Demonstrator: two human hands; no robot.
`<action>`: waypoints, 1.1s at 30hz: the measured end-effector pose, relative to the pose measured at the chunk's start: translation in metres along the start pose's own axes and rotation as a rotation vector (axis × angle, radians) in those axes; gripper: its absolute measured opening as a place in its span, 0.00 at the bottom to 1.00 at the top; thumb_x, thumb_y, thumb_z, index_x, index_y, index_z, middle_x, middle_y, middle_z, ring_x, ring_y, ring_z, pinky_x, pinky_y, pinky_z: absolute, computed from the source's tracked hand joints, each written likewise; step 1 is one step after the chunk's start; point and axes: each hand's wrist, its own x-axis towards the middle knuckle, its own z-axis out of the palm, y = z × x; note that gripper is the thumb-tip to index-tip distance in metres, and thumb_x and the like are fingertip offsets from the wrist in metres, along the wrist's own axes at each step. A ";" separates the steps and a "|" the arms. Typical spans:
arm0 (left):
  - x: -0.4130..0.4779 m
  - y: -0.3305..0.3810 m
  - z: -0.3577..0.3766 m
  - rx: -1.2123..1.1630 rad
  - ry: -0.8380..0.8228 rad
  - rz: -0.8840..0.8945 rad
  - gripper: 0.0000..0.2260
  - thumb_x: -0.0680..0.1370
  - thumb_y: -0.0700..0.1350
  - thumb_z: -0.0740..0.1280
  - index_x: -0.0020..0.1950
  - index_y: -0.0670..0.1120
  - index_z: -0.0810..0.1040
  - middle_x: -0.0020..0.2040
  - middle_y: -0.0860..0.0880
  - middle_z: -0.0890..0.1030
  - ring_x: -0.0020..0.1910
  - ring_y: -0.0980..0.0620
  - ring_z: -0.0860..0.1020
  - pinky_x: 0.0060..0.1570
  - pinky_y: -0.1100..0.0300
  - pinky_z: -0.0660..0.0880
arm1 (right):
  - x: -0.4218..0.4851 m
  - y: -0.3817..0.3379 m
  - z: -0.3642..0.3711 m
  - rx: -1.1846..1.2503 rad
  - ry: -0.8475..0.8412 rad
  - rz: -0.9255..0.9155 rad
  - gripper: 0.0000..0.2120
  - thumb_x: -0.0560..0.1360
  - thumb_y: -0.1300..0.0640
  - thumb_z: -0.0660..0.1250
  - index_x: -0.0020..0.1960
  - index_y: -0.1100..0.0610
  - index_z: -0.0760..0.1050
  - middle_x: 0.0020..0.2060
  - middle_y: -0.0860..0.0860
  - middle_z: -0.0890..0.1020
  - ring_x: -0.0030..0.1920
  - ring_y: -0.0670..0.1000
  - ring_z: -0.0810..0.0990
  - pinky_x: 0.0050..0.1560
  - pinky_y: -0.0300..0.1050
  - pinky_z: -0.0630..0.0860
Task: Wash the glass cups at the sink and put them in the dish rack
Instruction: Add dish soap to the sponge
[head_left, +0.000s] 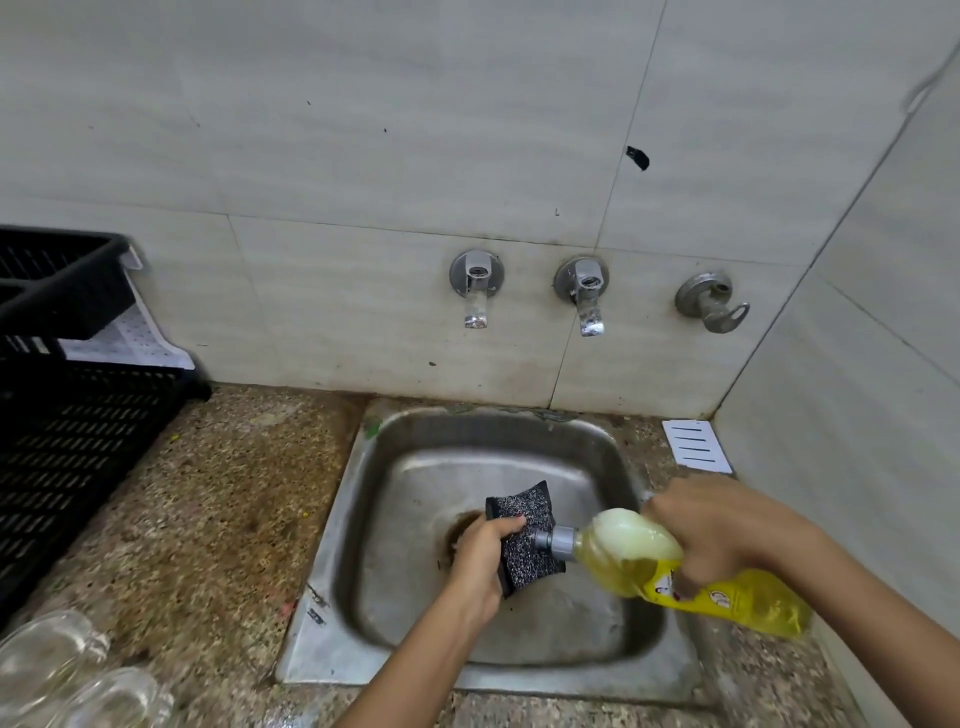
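Note:
Over the steel sink (613, 639) my left hand (480, 558) grips a dark speckled scrubbing sponge (522, 535), its face turned up. My right hand (727, 530) grips a yellow dish-soap bottle (691, 577), tipped sideways with its grey nozzle touching the sponge. Glass cups (67, 670) lie blurred on the counter at the bottom left. The black dish rack (62, 415) stands at the left edge, against the wall.
Two chrome taps (475, 288) (584, 293) and a third grey valve (711, 304) stick out of the tiled wall above the sink. A white slotted soap tray (696, 447) lies at the back right corner. The speckled stone counter (223, 509) runs between rack and sink.

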 end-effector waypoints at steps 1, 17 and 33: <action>0.000 -0.001 0.000 0.008 -0.005 0.002 0.05 0.76 0.33 0.61 0.48 0.40 0.76 0.44 0.38 0.81 0.40 0.42 0.79 0.47 0.44 0.77 | 0.000 0.000 -0.002 -0.003 -0.009 0.005 0.20 0.61 0.43 0.71 0.48 0.53 0.76 0.39 0.50 0.78 0.45 0.54 0.79 0.30 0.41 0.62; -0.001 -0.005 0.006 0.028 -0.048 -0.001 0.08 0.74 0.31 0.61 0.49 0.40 0.76 0.49 0.36 0.81 0.41 0.41 0.79 0.51 0.41 0.76 | 0.006 0.009 -0.015 0.013 -0.080 0.023 0.17 0.58 0.45 0.74 0.42 0.53 0.75 0.36 0.50 0.77 0.37 0.53 0.74 0.28 0.40 0.63; -0.010 0.003 0.014 -0.057 -0.084 -0.189 0.05 0.76 0.35 0.60 0.44 0.39 0.76 0.30 0.43 0.82 0.35 0.45 0.79 0.32 0.55 0.78 | -0.007 0.025 0.004 0.081 0.062 0.145 0.19 0.63 0.40 0.68 0.49 0.48 0.71 0.35 0.46 0.73 0.42 0.51 0.75 0.30 0.40 0.60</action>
